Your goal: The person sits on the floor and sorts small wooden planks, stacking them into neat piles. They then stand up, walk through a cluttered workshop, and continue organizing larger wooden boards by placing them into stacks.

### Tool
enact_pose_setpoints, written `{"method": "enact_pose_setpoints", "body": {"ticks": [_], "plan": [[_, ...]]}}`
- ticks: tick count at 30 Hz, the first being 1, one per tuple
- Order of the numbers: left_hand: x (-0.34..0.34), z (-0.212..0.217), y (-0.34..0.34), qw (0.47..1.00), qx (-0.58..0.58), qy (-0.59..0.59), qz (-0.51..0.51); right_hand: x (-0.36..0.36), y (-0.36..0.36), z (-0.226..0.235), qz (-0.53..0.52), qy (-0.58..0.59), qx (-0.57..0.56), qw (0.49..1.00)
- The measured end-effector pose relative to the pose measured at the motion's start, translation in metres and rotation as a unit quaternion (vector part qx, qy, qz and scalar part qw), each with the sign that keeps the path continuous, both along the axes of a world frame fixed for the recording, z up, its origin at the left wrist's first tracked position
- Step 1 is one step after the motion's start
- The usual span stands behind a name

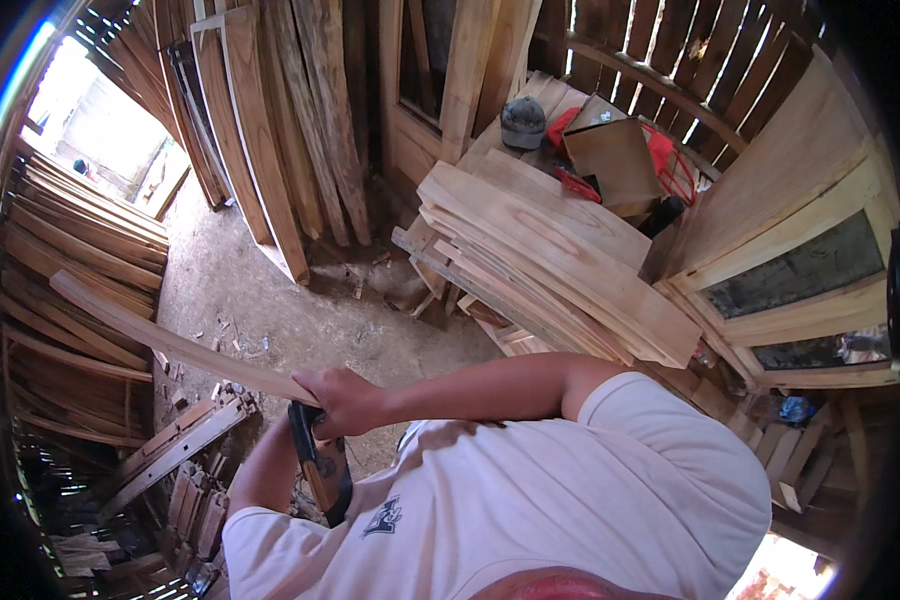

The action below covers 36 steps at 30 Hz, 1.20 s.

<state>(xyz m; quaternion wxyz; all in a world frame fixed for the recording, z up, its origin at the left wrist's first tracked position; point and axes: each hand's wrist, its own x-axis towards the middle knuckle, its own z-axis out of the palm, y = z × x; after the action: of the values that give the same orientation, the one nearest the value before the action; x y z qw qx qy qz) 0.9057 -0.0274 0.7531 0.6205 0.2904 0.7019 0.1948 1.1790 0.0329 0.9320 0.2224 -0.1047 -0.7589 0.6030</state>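
Here, right hand (345,400) wrapped tight over long pale wooden plank (160,338), holding it steady above dirt floor (270,300); left hand hidden, fingers impossible to tell, near dark-handled tool (320,470).

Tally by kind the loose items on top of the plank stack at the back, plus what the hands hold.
Grey cap: 1
Brown cardboard box: 1
Red wire basket: 1
Long wooden plank, under the right hand: 1
Dark-handled tool, at the left hand, which is hidden: 1
Total: 5
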Motion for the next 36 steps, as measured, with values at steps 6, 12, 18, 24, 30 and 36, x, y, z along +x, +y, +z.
{"method": "enact_pose_setpoints", "body": {"ticks": [6,12,18,24,30,36], "plan": [[-0.092,0.044,-0.033,0.998,0.011,0.047,0.028,-0.015,-0.003,-0.001,-0.034,-0.044,0.002,0.998],[-0.11,0.154,-0.006,0.997,-0.06,0.044,-0.016,-0.055,0.029,0.006,-0.082,-0.114,0.02,0.99],[-0.115,0.215,0.011,0.97,0.023,0.212,0.112,-0.087,0.068,-0.054,-0.036,-0.072,-0.135,0.988],[-0.052,0.292,-0.005,0.961,-0.009,0.275,-0.035,-0.041,0.12,-0.105,-0.182,-0.087,-0.123,0.972],[-0.011,0.429,-0.048,0.771,0.501,0.391,-0.037,0.043,0.153,-0.109,-0.343,-0.149,0.14,0.917],[0.142,0.448,-0.057,0.528,0.749,0.259,-0.306,0.084,0.158,-0.127,-0.393,-0.239,0.301,0.835]]}}
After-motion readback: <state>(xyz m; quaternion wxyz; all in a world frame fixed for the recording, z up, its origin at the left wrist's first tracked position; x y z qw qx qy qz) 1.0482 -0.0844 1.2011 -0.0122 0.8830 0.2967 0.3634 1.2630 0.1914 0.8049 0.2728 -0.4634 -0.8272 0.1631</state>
